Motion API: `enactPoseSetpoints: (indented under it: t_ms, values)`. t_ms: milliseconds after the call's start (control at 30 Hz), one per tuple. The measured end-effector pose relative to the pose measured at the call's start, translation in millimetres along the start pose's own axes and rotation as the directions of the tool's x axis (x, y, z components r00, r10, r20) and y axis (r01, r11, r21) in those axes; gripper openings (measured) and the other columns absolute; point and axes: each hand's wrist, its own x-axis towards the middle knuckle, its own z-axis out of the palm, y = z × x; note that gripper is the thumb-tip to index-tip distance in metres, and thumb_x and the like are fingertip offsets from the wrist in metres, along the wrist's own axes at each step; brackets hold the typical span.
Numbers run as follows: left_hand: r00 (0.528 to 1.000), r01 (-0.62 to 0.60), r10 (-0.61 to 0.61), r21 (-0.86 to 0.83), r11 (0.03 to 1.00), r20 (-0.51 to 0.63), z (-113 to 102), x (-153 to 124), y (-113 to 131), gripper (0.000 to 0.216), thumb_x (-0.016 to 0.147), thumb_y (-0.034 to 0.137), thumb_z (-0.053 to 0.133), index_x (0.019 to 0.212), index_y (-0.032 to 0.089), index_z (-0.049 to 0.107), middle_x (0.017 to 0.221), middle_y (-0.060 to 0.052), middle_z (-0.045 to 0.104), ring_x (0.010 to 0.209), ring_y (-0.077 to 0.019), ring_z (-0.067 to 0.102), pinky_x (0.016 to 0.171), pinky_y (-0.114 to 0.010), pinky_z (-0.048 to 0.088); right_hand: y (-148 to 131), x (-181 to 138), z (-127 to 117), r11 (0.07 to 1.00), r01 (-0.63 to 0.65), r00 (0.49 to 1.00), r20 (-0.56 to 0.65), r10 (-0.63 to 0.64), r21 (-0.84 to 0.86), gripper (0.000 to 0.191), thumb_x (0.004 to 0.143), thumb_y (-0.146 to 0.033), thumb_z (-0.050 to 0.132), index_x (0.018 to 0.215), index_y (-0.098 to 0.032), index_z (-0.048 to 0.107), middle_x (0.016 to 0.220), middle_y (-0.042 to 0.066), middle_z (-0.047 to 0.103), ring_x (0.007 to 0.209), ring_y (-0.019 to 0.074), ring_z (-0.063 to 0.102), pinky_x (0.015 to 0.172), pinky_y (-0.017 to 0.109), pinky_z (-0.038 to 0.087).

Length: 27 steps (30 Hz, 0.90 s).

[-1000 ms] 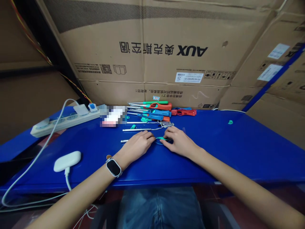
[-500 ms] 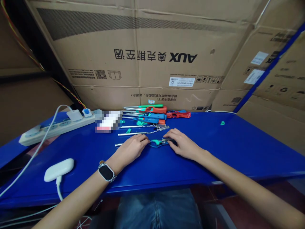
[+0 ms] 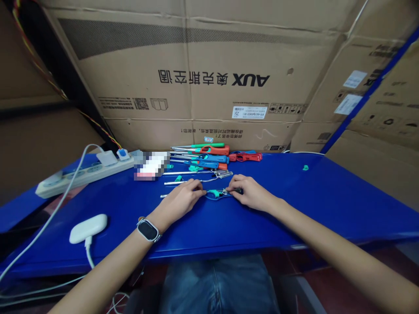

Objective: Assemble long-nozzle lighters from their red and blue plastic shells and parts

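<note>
Both my hands rest on the blue table (image 3: 294,209) around a long gas lighter (image 3: 216,193) with a teal trigger and a thin metal tube. My left hand (image 3: 183,198), a smartwatch on its wrist, is curled over the tube with its fingertips at the teal part. My right hand (image 3: 250,192) pinches the dark rear end of the same lighter. The lighter lies flat between them.
Behind the hands lies a pile of several lighters (image 3: 206,157) with green, orange, blue and red handles. A white power strip (image 3: 85,172) sits at the far left, a white charger (image 3: 88,227) with cable near the front left. Cardboard boxes (image 3: 212,78) wall the back. A small teal part (image 3: 305,167) lies right.
My hands have shifted slightly apart along the lighter, so its teal trigger now shows between them. The view has moved a little.
</note>
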Motion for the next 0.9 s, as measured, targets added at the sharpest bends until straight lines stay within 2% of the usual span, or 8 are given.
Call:
enactPoseSetpoints:
  t_ms: [133,267,500,633,733,900]
  values:
    - [1.0,-0.007,0.006,0.047,0.999,0.025,0.7,-2.1,-2.6,0.034,0.101,0.017,0.039,0.116,0.019,0.069,0.104,-0.01,0.059,0.092,-0.0209,0.057,0.08,-0.034,0.052,-2.2,0.4,-1.3,0.999,0.03,0.999,0.018,-0.029,-0.029,0.016,0.089,-0.014,0.058,0.093,-0.019,0.072,0.097,0.006,0.068,0.092,0.0204,0.062,0.085,0.036,0.05]
    - [1.0,0.004,-0.004,0.026,1.0,0.014,0.2,-3.7,-8.2,0.03,0.1,0.019,0.041,0.112,0.017,0.069,0.103,-0.009,0.06,0.092,-0.021,0.057,0.081,-0.035,0.051,-4.6,4.5,3.7,0.998,0.061,0.998,0.0,-0.061,-0.034,0.017,0.092,-0.018,0.056,0.095,-0.02,0.072,0.1,0.007,0.068,0.095,0.0207,0.062,0.086,0.037,0.05]
    - [0.993,0.114,-0.115,0.043,0.993,0.029,-4.9,-4.7,-12.9,0.021,0.097,0.021,0.049,0.106,0.019,0.067,0.103,-0.008,0.061,0.096,-0.0241,0.058,0.081,-0.038,0.05,-12.8,20.1,12.5,0.994,0.05,0.997,-0.053,-0.055,-0.094,0.012,0.09,-0.02,0.058,0.093,-0.019,0.07,0.098,0.007,0.069,0.092,0.0212,0.063,0.085,0.039,0.047]
    - [0.989,0.145,-0.146,0.024,0.989,0.037,-8.7,-5.1,-11.9,0.022,0.097,0.022,0.048,0.108,0.019,0.066,0.106,-0.009,0.062,0.099,-0.025,0.058,0.084,-0.04,0.05,-12.5,47.2,4.9,0.991,0.03,0.989,-0.137,-0.048,-0.131,0.017,0.089,-0.021,0.056,0.1,-0.018,0.07,0.098,0.008,0.069,0.092,0.0221,0.063,0.084,0.038,0.048]
    - [0.988,0.154,-0.154,-0.006,0.988,0.022,-10.0,-6.0,-12.6,0.023,0.097,0.021,0.047,0.11,0.019,0.066,0.107,-0.008,0.063,0.1,-0.0244,0.059,0.088,-0.041,0.049,-7.7,80.0,1.5,0.983,0.006,0.991,-0.128,-0.03,-0.181,0.017,0.087,-0.022,0.06,0.1,-0.017,0.069,0.1,0.009,0.069,0.092,0.0232,0.062,0.083,0.038,0.047]
    - [0.985,0.168,-0.169,-0.044,0.985,-0.024,-11.7,-7.1,-13.8,0.023,0.097,0.022,0.047,0.113,0.019,0.064,0.11,-0.008,0.063,0.103,-0.0236,0.06,0.091,-0.04,0.049,-5.3,121.2,10.4,0.93,0.006,1.0,0.024,0.003,-0.368,0.023,0.084,-0.031,0.067,0.102,-0.017,0.069,0.109,0.013,0.067,0.106,0.0294,0.058,0.087,0.041,0.041]
